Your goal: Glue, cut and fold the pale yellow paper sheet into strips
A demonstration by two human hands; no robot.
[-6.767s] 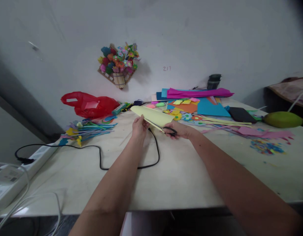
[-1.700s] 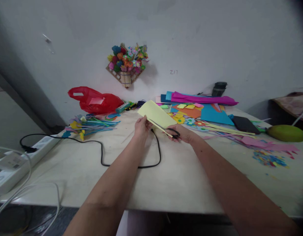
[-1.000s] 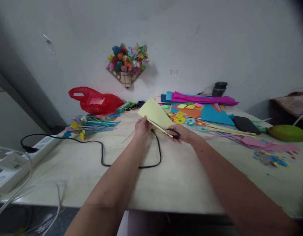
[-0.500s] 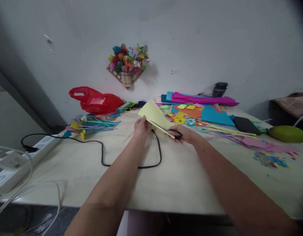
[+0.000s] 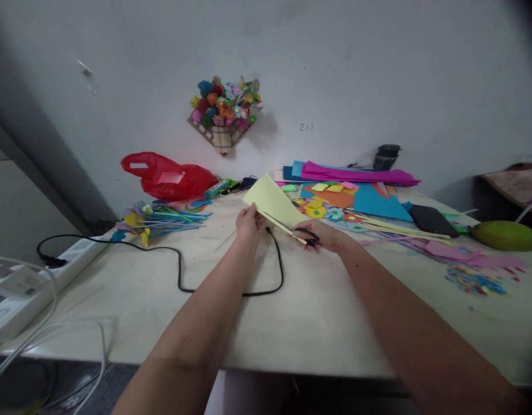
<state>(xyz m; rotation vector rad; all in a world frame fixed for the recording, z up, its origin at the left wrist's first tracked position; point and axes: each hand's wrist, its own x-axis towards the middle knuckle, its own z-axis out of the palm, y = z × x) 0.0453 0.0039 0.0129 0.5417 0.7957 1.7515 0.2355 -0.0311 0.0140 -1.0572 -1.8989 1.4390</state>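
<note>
My left hand (image 5: 248, 222) pinches the near corner of a pale yellow sheet of paper (image 5: 272, 199) and holds it up over the table (image 5: 291, 311). My right hand (image 5: 324, 234) grips black-handled scissors (image 5: 298, 229), whose blades lie along the sheet's lower edge, partly into the paper. A thin strip hangs at that cut edge.
A black cable (image 5: 179, 271) loops across the table to a white power strip (image 5: 41, 282) at the left. A red plastic bag (image 5: 168, 180), paper flower stems (image 5: 162, 220), stacked coloured sheets (image 5: 352, 178), a dark phone (image 5: 430, 218), a green fruit (image 5: 503, 234) and paper scraps (image 5: 473, 279) surround the hands.
The scissors have crept a little along the yellow sheet's edge and the sheet has tilted up slightly since the oldest frame. Both hands stay in nearly the same place.
</note>
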